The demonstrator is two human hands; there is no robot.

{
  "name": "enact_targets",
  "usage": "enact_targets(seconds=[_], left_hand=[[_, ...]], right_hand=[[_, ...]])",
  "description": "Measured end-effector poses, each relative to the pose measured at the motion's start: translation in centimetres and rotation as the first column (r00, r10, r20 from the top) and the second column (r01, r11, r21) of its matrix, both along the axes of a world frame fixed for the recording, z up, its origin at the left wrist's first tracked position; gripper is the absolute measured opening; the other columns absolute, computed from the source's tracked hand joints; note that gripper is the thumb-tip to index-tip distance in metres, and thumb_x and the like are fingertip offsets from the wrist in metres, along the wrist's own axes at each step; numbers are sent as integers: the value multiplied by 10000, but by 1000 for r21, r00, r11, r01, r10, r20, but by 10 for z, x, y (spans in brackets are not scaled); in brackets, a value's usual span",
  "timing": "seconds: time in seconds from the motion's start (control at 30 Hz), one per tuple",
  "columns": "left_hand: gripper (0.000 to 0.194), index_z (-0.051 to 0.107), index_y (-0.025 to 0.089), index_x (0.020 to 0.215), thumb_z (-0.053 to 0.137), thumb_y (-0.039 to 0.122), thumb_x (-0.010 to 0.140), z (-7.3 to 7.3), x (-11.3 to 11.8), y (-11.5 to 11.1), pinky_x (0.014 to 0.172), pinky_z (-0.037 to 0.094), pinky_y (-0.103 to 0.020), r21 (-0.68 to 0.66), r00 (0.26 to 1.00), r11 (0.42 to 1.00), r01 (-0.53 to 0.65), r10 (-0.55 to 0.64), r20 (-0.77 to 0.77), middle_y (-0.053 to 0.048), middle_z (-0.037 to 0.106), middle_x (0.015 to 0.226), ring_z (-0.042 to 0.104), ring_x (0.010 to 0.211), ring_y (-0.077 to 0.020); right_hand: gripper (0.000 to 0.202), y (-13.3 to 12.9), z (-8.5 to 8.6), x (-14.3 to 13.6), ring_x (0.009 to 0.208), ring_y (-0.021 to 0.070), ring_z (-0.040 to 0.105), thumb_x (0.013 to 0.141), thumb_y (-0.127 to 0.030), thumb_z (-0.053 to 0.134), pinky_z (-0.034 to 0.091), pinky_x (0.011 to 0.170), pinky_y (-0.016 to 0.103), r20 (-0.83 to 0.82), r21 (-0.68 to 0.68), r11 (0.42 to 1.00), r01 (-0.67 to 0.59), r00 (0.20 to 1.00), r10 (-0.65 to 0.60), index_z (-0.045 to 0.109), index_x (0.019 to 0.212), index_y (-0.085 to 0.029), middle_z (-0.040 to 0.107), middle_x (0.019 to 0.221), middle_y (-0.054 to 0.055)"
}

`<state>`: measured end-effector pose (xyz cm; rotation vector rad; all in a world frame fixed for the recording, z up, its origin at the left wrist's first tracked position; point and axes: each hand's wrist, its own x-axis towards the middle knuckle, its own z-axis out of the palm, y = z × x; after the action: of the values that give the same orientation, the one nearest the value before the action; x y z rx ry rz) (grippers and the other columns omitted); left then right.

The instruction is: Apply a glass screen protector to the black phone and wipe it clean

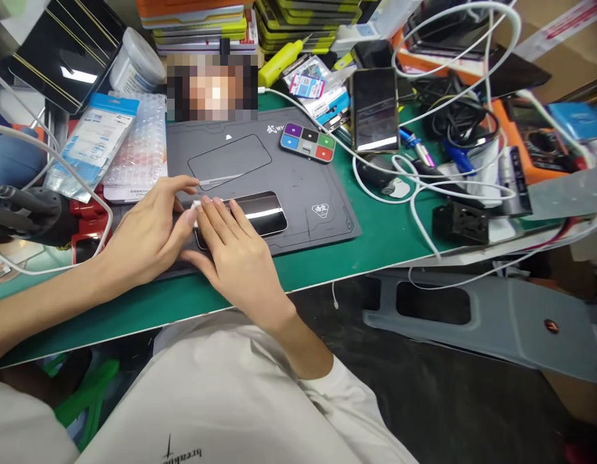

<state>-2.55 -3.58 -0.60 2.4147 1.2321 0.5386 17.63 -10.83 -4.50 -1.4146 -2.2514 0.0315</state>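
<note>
A phone [264, 216] with a dark, glossy screen lies on the grey work mat [298, 225], its left part covered by my hands. My right hand [245, 258] rests flat across it, fingers stretched out on the glass. At its left end is my left hand [146, 229], with index finger and thumb apart and the thumb tip close to my right fingertips. A small white piece [196, 204], perhaps a wipe, shows between the two hands; which hand presses it is hidden. Just behind lies a thin black-edged screen-shaped frame [231, 161] on the mat.
A block of coloured buttons [307, 142] sits at the mat's back right. Another phone [374, 109], a white cable [414, 187] and tangled black leads [448, 109] crowd the right. Blister packs [93, 145] and bubble wrap [138, 142] lie left. The green table's front edge [327, 278] is near me.
</note>
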Motion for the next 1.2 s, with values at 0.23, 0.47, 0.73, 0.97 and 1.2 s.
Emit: enact_targets(seconds=[0.23, 0.47, 0.73, 0.97, 1.2], left_hand=[[541, 500, 264, 1632, 338, 590, 1233, 3, -3, 0, 991, 636, -481, 9, 1000, 1000, 8, -8, -13, -122, 714, 1525, 742, 1143, -270], [456, 517, 294, 1594, 361, 538, 1241, 6, -4, 1, 1086, 640, -485, 40, 999, 999, -29, 30, -19, -93, 735, 1498, 753, 1181, -260], [405, 727, 247, 1445, 450, 437, 1219, 42, -1, 1, 1152, 628, -568, 196, 969, 981, 8, 41, -245, -119, 816, 1388, 764, 1310, -355], [697, 497, 116, 1738, 575, 526, 1180, 39, 22, 48, 1401, 430, -618, 157, 911, 985, 72, -1, -413, -234, 606, 1745, 558, 1645, -436], [864, 431, 116, 1788, 640, 640, 1133, 14, 37, 74, 1342, 470, -591, 60, 899, 998, 24, 4, -438, -251, 611, 1698, 593, 1578, -451]], right_hand=[[636, -21, 2, -2, 1666, 341, 623, 1230, -449, 573, 411, 1495, 525, 6, -8, 999, -34, 999, 35, 623, 1677, 0, 607, 1762, 220], [435, 0, 1, -7, 1583, 293, 707, 1212, -193, 598, 488, 1453, 445, -55, 54, 996, -73, 996, 76, 713, 1600, -35, 703, 1677, 189], [354, -23, 4, 63, 1085, 196, 921, 1136, -33, 664, 724, 1198, 416, -332, 361, 916, 176, 942, -50, 867, 1334, -245, 943, 1213, 18], [326, 9, -24, 122, 1439, 338, 787, 1191, -304, 611, 686, 1194, 584, -444, 128, 855, 503, 800, -404, 860, 1402, -297, 787, 1602, 122], [643, 6, -34, 126, 1845, 350, 320, 1203, -306, 408, 388, 1449, 685, -396, -23, 913, 406, 835, -381, 433, 1844, -354, 313, 1988, 95]])
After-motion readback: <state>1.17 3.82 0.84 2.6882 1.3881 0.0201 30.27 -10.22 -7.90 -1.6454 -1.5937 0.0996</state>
